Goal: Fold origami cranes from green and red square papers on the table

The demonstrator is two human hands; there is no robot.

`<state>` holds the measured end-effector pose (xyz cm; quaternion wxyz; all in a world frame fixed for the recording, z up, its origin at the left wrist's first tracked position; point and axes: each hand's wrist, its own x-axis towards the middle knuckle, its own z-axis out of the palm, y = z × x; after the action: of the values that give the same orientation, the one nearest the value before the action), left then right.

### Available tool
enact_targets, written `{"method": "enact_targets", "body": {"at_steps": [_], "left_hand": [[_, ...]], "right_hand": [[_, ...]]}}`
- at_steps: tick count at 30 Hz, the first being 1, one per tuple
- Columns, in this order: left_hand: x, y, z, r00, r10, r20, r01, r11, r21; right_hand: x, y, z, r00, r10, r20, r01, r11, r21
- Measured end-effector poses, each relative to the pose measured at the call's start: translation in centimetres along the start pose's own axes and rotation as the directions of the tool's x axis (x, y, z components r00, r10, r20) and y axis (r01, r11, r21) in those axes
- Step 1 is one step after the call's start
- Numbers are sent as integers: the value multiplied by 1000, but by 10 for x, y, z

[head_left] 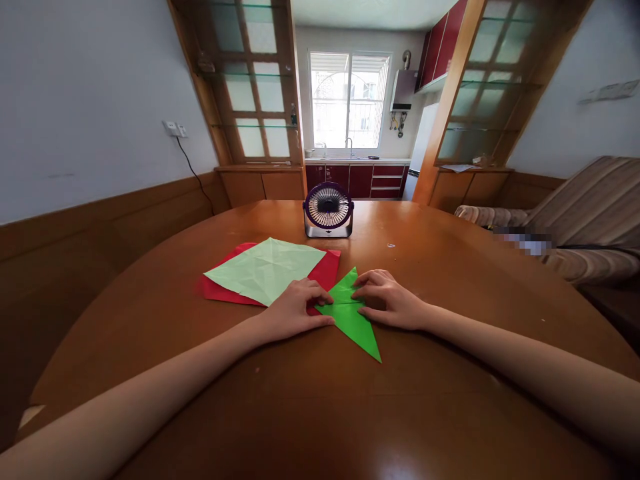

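Observation:
A bright green paper, folded into a pointed kite-like shape, lies flat on the round wooden table. My left hand rests on its left edge with curled fingers pressing down. Pressing the right side near the upper tip is my right hand, fingertips on the fold. Just left of the hands lie a pale green creased sheet on top of a red sheet, flat on the table.
A small purple desk fan stands behind the papers, facing me. A striped sofa is at the right. Wooden glass-door cabinets and a kitchen with a window lie beyond the table's far edge.

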<state>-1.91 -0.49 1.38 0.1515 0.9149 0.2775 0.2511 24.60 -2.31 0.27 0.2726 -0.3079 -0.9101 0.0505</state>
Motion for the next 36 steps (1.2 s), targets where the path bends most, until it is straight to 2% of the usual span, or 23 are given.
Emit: {"method": "enact_targets", "body": {"at_steps": [8, 14, 18, 22, 26, 32, 36], "left_hand": [[-1, 3, 4, 998, -59, -27, 55, 990, -129], [-4, 8, 11, 994, -110, -13, 104, 967, -235], [-3, 7, 9, 996, -91, -24, 81, 955, -285], [-2, 0, 8, 998, -8, -61, -4, 982, -188], [-4, -6, 11, 997, 81, 14, -80, 996, -45], [-6, -3, 11, 973, 222, 70, -232, 952, 201], [-6, 2, 9, 954, 294, 60, -297, 899, 323]], "right_hand": [[2, -1, -1, 998, 66, -17, -66, 998, 8], [4, -4, -3, 997, 46, 59, -47, 999, 10], [2, 5, -9, 993, 13, 121, -28, 992, 127], [0, 17, -16, 988, -38, 148, -2, 964, 264], [0, 20, -17, 987, -76, 139, 29, 950, 311], [1, 14, -19, 992, -107, 65, 89, 968, 234], [-1, 7, -20, 981, -193, -10, 194, 977, 86]]}}
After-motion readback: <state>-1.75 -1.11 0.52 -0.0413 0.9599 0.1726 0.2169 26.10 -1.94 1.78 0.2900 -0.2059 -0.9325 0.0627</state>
